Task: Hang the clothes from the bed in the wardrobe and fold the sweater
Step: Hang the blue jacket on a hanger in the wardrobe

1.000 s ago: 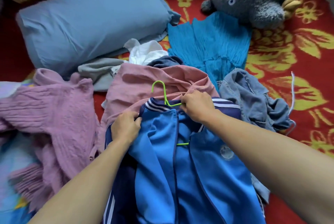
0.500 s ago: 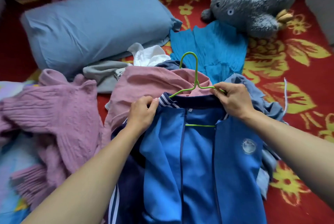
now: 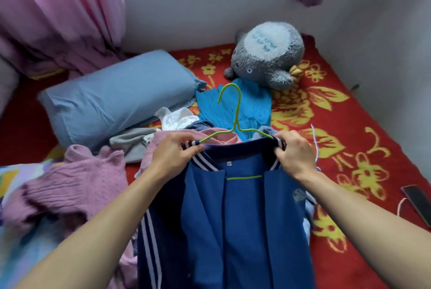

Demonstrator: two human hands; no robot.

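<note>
Watching the head cam feed here. The blue track jacket (image 3: 245, 230) is the big thing in the near middle, open at the front and draped down toward me over the clothes pile. It's riding on a green wire hanger (image 3: 237, 113) whose hook sticks up on the far side. The left hand (image 3: 173, 153) has its fingers curled, pinching the striped collar right where the hanger's left arm comes out. The right hand (image 3: 295, 155) pinches the collar the same way at the right end.

My read is that this is the seating step. I'd tug both shoulders evenly so the collar sits centred on the wire, then lift by the hook rather than the cloth. The open front could slide off one side if it's carried tilted. The wardrobe isn't in view.

Everything sits on a red flowered blanket (image 3: 349, 130), tucked into a corner of pale walls. A pink curtain (image 3: 58, 15) hangs far left, with a blue pillow (image 3: 116, 102) below it. A grey plush toy (image 3: 268, 55) sits at the far side, touching a teal pleated garment (image 3: 254, 104). The pink knit sweater (image 3: 77, 183) lies unfolded on the near left. What looks like a phone (image 3: 417, 202) is at the right edge.
</note>
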